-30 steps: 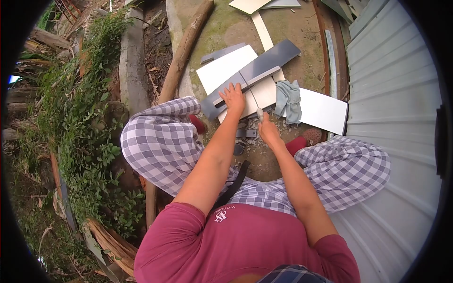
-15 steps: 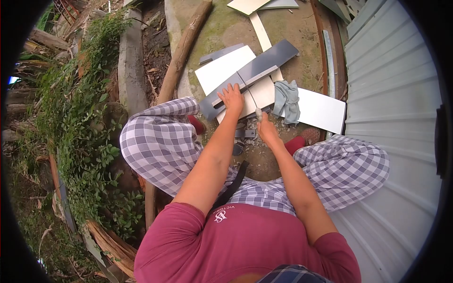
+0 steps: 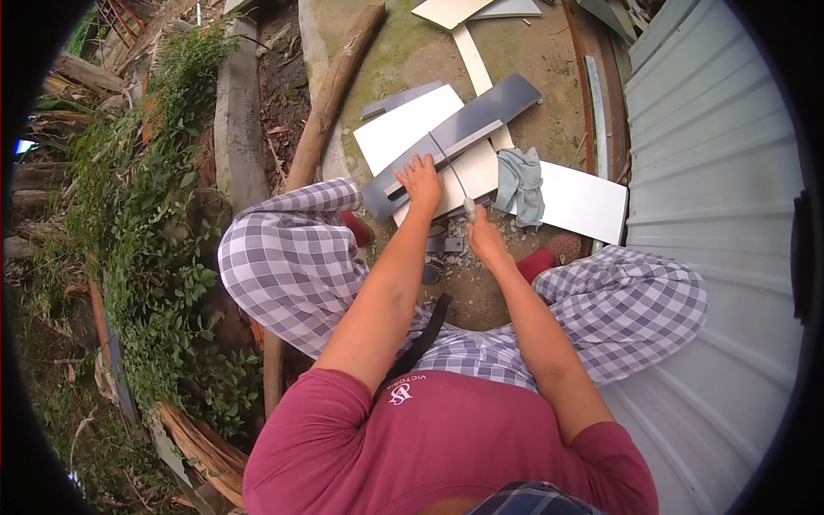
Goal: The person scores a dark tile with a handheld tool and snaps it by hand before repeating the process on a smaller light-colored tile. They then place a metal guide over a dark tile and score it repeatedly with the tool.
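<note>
My left hand point(image 3: 420, 182) lies with fingers spread on a dark grey board point(image 3: 506, 99), over a narrow lighter strip point(image 3: 476, 136) running along it. My right hand point(image 3: 485, 233) is wrapped round the handle of a thin, long-bladed tool point(image 3: 469, 209). Its narrow blade slants up across the strip and the dark board, just right of my left fingers. I cannot make out whether it is a saw or a knife. Pale boards point(image 3: 410, 129) are under the dark one. A grey-green cloth point(image 3: 520, 184) is bunched right of the tool.
A white panel point(image 3: 584, 202) lies to the right, near a corrugated metal wall point(image 3: 712, 172). A long wooden pole point(image 3: 330, 99) runs along the left, with leafy plants beyond. Debris and a small grey piece point(image 3: 445, 245) are on the ground between my feet. More panels point(image 3: 455, 10) lie ahead.
Very little differs. Both hands, the tool and the boards keep nearly the same places; the whole view has shifted by a few pixels.
</note>
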{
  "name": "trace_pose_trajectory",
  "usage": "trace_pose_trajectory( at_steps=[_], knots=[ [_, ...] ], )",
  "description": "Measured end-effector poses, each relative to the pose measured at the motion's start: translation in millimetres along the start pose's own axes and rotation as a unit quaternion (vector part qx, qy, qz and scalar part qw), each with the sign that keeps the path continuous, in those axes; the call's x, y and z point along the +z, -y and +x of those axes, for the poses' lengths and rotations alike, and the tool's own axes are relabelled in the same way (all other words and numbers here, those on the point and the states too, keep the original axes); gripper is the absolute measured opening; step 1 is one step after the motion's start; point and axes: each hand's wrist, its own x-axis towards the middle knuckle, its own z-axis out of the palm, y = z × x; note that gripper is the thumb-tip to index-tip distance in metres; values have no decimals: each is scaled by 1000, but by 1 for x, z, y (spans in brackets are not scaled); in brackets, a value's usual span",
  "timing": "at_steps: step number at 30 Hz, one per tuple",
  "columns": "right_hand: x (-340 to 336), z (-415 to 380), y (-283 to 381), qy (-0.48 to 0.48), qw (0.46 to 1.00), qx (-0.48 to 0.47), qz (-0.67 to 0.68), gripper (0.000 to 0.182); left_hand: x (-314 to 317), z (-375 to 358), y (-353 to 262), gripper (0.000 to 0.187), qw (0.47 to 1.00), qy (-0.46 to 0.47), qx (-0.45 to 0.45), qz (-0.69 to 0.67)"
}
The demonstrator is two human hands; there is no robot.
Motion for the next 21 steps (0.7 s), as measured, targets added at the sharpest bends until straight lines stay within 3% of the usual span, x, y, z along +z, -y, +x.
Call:
trace_pose_trajectory(
  at_steps=[9, 12, 14, 21],
  knots=[
    [9, -10, 16, 1, 999, 1, -39, 39, 4, 0, 10, 33, 999, 32, 1, 14],
    [7, -11, 15, -18, 998, 14, -53, 36, 17, 2, 12, 27, 997, -73, 32, 21],
    [-3, -3, 8, -12, 999, -2, -46, 35, 10, 1, 8, 23, 1000, -23, -3, 11],
    [-5, -26, 18, -31, 999, -13, -30, 30, 4, 2, 9, 19, 999, -27, 32, 19]
  ],
)
